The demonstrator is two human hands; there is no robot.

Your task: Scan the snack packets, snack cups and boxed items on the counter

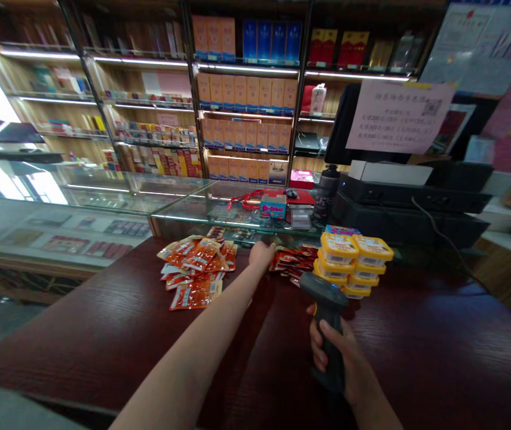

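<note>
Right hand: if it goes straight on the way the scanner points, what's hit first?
Probably the red packets just past the nose of the scanner in the right hand; height is unclear, so it might pass over them.

Slender bare forearms (210, 337) lead to two bare hands (350, 353).

Lit shelves (248, 67): blue boxes (264, 42), orange boxes (247, 91). Monitor (343, 122), pink notice (398, 116) across it. Black bottle (326, 190). Mouse (290, 193), on red box (305, 198).

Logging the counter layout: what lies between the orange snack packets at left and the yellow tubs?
In the head view, the left hand and, right of it, a pile of red packets lie between the orange snack packets and the yellow tubs.
</note>
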